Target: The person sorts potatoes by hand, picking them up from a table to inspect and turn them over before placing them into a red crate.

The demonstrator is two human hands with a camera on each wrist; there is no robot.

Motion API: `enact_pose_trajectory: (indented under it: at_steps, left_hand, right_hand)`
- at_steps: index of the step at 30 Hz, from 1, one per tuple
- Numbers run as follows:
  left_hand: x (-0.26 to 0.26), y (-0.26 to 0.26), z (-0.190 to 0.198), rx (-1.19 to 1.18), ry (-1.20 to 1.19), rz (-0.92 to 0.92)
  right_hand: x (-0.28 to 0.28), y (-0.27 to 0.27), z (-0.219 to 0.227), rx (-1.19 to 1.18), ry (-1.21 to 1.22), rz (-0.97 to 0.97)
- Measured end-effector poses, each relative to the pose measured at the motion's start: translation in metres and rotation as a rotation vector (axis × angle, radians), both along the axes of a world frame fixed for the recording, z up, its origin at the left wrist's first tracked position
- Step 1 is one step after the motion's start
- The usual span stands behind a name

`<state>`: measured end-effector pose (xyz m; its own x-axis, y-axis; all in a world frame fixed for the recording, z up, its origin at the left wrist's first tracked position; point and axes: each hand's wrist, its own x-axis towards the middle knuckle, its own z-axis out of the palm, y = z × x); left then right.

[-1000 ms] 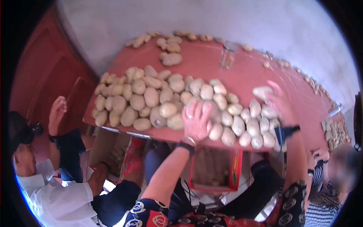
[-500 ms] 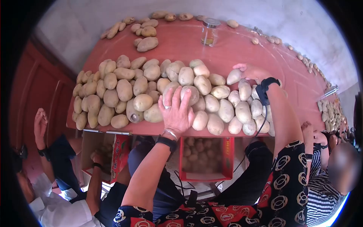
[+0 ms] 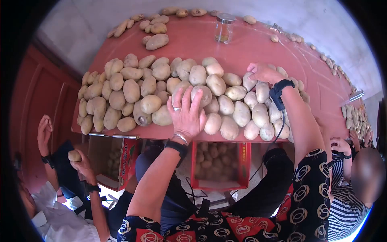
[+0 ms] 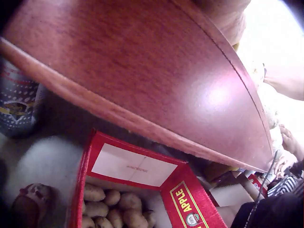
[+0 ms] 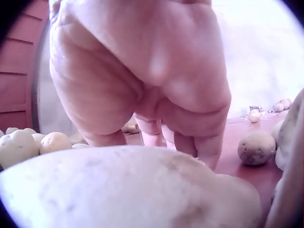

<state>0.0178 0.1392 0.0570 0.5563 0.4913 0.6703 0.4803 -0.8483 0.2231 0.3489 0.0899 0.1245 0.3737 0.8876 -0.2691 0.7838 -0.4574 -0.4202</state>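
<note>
Several pale potatoes [image 3: 133, 90] lie heaped along the near side of a red table [image 3: 266, 44]. My left hand [image 3: 187, 115] rests on the heap's front middle with fingers spread, its fingertips against a potato [image 3: 206, 96]. At the heap's right part, my right hand [image 3: 266, 73] reaches over with bent fingers, fingertips right at the top of another potato [image 3: 248, 82]. From the right wrist, this hand [image 5: 152, 71] arches downward, with nothing seen between thumb and fingers. A large potato [image 5: 109, 185] in front hides the lower fingertips.
Below the table edge stands a red box [image 3: 244, 165] holding potatoes. A lidded glass jar [image 3: 223, 29] stands toward the back, near smaller potato groups [image 3: 157, 41]. At left, another person's hand [image 3: 84, 165] holds a potato; at right sits a person in a striped top [image 3: 342, 218].
My right hand has carried a potato leftward to the heap, where it now lies. My left hand stays on the heap. The person at left has raised a potato from a box.
</note>
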Motion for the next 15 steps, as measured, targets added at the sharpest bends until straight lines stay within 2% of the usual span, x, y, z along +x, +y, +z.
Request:
enact_pose_trajectory:
  at_steps: [4, 6, 10, 12, 13, 15]
  left_hand:
    - [-0.002, -0.002, 0.005, -0.018, 0.009, -0.004]
    - [-0.001, -0.002, 0.003, -0.017, 0.003, -0.006]
    - [0.000, 0.001, 0.003, 0.010, -0.018, -0.014]
    - [0.000, 0.001, 0.000, 0.024, -0.017, -0.009]
    - [0.000, -0.001, -0.001, 0.023, -0.015, -0.009]
    - [-0.001, 0.000, 0.002, 0.027, -0.016, -0.012]
  right_hand:
    - [-0.011, -0.002, 0.006, -0.009, -0.067, 0.028]
    - [-0.014, -0.004, 0.014, -0.098, -0.144, 0.012]
    - [-0.004, -0.001, 0.007, -0.113, -0.039, -0.022]
    - [0.001, -0.004, 0.008, -0.144, 0.026, 0.055]
    - [-0.013, -0.010, 0.022, -0.145, 0.027, 0.054]
    - [-0.036, -0.023, 0.055, -0.115, -0.016, -0.103]
